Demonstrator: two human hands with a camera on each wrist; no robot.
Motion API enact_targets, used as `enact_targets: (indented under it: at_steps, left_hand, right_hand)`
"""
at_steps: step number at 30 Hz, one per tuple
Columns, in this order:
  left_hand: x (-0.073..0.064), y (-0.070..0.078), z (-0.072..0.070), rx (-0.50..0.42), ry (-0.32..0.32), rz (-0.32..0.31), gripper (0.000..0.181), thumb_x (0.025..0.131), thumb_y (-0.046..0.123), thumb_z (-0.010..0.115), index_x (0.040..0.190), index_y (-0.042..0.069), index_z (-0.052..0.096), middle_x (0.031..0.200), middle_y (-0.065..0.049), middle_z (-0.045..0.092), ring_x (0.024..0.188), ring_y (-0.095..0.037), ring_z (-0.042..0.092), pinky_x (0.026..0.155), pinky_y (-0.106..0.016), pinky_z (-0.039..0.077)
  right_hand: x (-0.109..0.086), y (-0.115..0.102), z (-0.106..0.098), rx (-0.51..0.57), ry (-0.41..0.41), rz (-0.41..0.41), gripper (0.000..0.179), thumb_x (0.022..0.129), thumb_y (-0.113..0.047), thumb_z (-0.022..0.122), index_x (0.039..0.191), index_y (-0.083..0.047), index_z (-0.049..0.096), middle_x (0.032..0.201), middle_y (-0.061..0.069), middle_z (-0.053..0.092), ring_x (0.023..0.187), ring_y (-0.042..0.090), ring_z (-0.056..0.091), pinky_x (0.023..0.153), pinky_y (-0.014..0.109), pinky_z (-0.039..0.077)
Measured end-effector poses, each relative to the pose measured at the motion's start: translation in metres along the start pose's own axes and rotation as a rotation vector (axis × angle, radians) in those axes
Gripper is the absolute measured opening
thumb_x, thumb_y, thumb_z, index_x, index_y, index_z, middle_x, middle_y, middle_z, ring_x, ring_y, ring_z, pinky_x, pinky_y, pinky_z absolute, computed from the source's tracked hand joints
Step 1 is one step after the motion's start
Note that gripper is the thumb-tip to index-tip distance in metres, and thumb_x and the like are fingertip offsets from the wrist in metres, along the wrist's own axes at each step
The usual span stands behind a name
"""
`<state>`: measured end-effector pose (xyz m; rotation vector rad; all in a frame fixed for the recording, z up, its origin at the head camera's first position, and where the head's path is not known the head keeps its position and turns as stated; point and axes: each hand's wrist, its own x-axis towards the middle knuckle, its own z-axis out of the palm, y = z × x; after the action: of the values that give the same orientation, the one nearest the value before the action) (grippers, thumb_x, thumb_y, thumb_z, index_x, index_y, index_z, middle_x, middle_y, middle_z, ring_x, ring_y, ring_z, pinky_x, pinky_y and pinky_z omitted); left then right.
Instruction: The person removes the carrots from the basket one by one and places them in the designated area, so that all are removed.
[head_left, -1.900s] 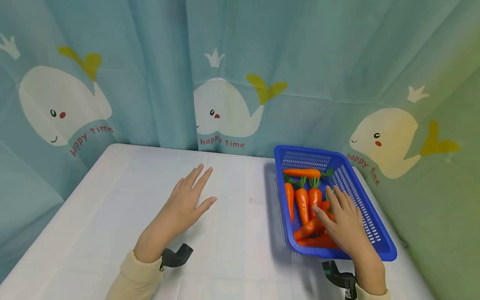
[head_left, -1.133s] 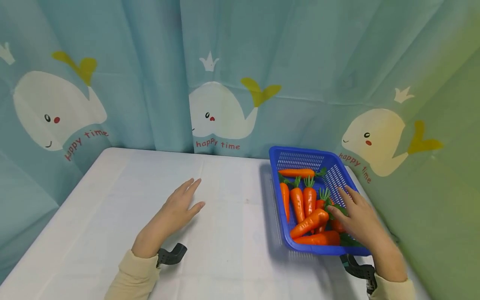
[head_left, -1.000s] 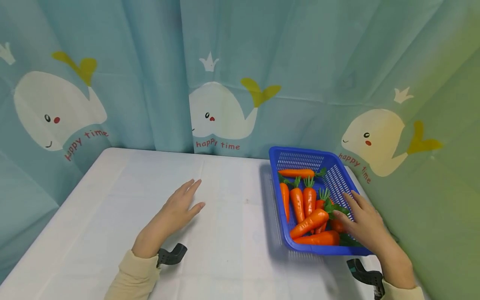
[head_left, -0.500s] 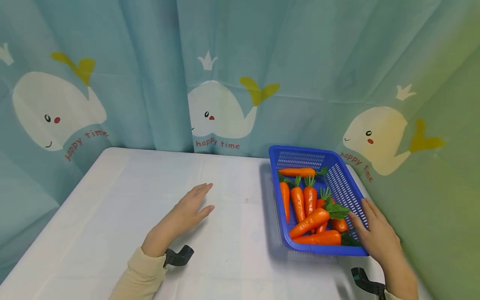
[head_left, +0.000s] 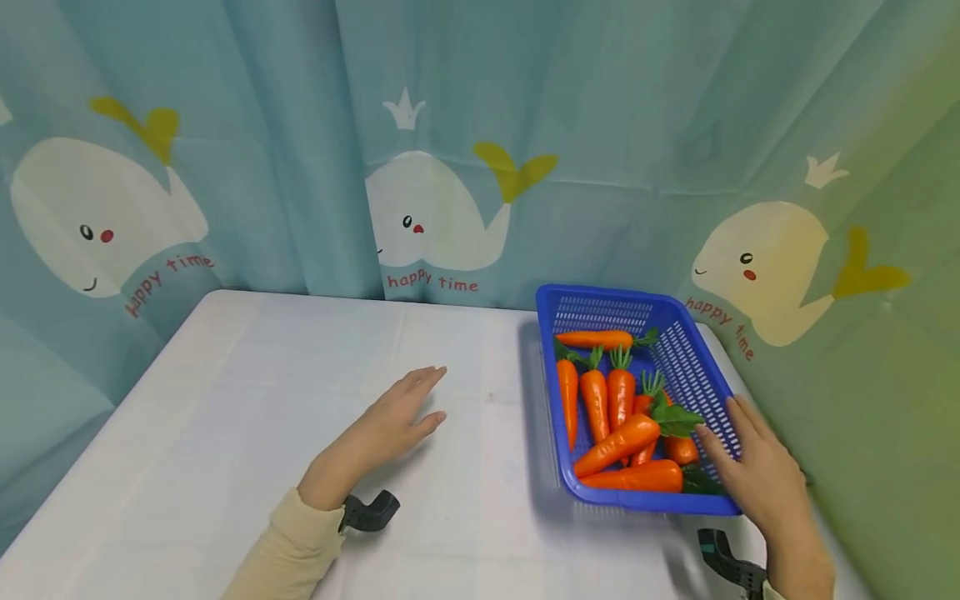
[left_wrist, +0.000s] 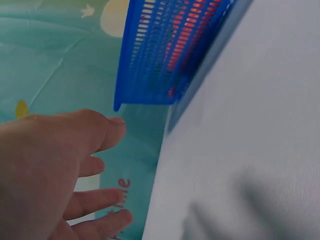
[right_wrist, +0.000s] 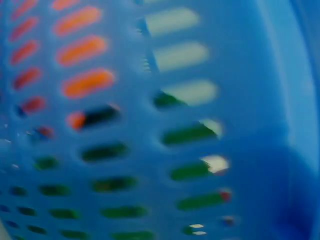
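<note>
A blue plastic basket (head_left: 637, 500) with slotted walls stands at the right of the table, holding several orange carrots (head_left: 619, 446) with green tops. My right hand (head_left: 765, 471) is at the basket's right rim, thumb over the inner side and the other fingers along the outer side, partly hidden. In the right wrist view the slotted basket wall (right_wrist: 250, 75) fills the picture, carrots showing through. My left hand (head_left: 390, 425) hovers over the table left of the basket, fingers extended and thumb apart. The left wrist view shows that hand (left_wrist: 55, 170) empty, near the basket's corner (left_wrist: 145, 95).
A white cloth covers the table (head_left: 247, 400). Behind it and to the right hangs a blue-green curtain (head_left: 637, 100) with whale prints, close to the basket's far and right sides.
My right hand has moved from above the carrots out to the basket's right rim. The left hand first drew back slightly, then shifted right towards the basket. The carrots stay in place.
</note>
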<state>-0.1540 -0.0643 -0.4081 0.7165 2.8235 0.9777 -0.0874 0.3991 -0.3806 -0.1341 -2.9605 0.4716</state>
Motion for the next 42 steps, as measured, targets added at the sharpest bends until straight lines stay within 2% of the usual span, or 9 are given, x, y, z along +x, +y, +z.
enact_targets:
  at_steps: [6,12,17,22,27,30,33,37,42]
  left_hand:
    - [-0.001,0.008,0.004,-0.041,-0.022,0.065,0.062,0.099,0.023,0.060,0.153,0.008,0.035,0.155,-0.016,0.038,0.144,-0.034,0.039,0.114,-0.051,0.037]
    - [0.003,0.025,-0.002,-0.070,0.012,0.203,0.059,0.101,0.027,0.057,0.153,0.011,0.036,0.154,-0.010,0.040,0.143,-0.028,0.041,0.114,-0.048,0.038]
    - [0.024,0.059,-0.006,-0.059,0.029,0.293,0.050,0.101,0.026,0.056,0.148,0.013,0.044,0.150,-0.005,0.047,0.139,-0.022,0.046,0.114,-0.043,0.039]
    - [0.059,0.098,0.009,-0.034,-0.001,0.418,0.040,0.101,0.021,0.055,0.140,0.011,0.053,0.140,-0.006,0.054,0.130,-0.020,0.053,0.111,-0.037,0.044]
    - [0.093,0.127,0.032,0.046,-0.118,0.430,0.039,0.101,0.021,0.051,0.138,0.011,0.055,0.137,-0.006,0.056,0.118,-0.017,0.057,0.103,-0.028,0.049]
    - [0.111,0.140,0.046,0.104,-0.217,0.377,0.041,0.101,0.021,0.050,0.140,0.011,0.054,0.138,-0.005,0.056,0.114,-0.015,0.058,0.099,-0.025,0.050]
    - [0.126,0.147,0.054,0.228,-0.323,0.310,0.042,0.100,0.023,0.051,0.141,0.012,0.053,0.137,-0.006,0.057,0.114,-0.016,0.058,0.098,-0.027,0.050]
    - [0.139,0.163,0.056,0.413,-0.449,0.241,0.042,0.101,0.030,0.053,0.140,0.015,0.054,0.136,-0.003,0.058,0.120,-0.017,0.057,0.101,-0.030,0.048]
    - [0.145,0.193,0.066,0.461,-0.577,0.243,0.048,0.102,0.038,0.050,0.148,0.024,0.042,0.144,0.005,0.050,0.127,-0.011,0.051,0.105,-0.025,0.044]
  right_hand:
    - [0.001,0.009,-0.006,0.073,0.010,-0.099,0.071,0.101,-0.039,0.052,0.153,0.003,0.028,0.158,0.029,0.026,0.131,0.060,0.034,0.099,0.077,0.027]
    - [0.015,0.002,-0.008,0.099,0.038,-0.199,0.073,0.099,-0.036,0.055,0.156,-0.001,0.025,0.162,0.024,0.021,0.137,0.057,0.031,0.105,0.074,0.024]
    - [0.025,-0.003,-0.006,0.121,0.044,-0.224,0.070,0.101,-0.035,0.053,0.156,-0.001,0.025,0.163,0.023,0.021,0.141,0.055,0.028,0.109,0.072,0.022]
    - [0.023,0.002,-0.005,0.118,0.028,-0.207,0.070,0.102,-0.036,0.050,0.156,-0.001,0.024,0.164,0.021,0.018,0.140,0.055,0.028,0.106,0.073,0.024]
    - [0.017,0.009,-0.001,0.110,0.010,-0.175,0.070,0.103,-0.038,0.049,0.156,-0.002,0.022,0.164,0.021,0.016,0.140,0.056,0.027,0.103,0.075,0.025]
    - [0.012,0.014,0.002,0.116,-0.002,-0.155,0.070,0.103,-0.038,0.048,0.156,-0.001,0.022,0.164,0.022,0.016,0.140,0.056,0.027,0.102,0.076,0.025]
    - [0.010,0.014,0.006,0.120,-0.010,-0.150,0.070,0.103,-0.038,0.048,0.156,0.000,0.022,0.164,0.022,0.016,0.140,0.057,0.027,0.101,0.076,0.026]
    - [0.009,0.013,0.007,0.113,-0.013,-0.138,0.070,0.103,-0.038,0.047,0.156,0.000,0.023,0.165,0.020,0.016,0.139,0.057,0.028,0.099,0.076,0.027]
    - [0.011,0.014,0.006,0.092,-0.030,-0.122,0.070,0.104,-0.039,0.046,0.157,-0.001,0.020,0.166,0.019,0.012,0.141,0.056,0.026,0.097,0.078,0.026]
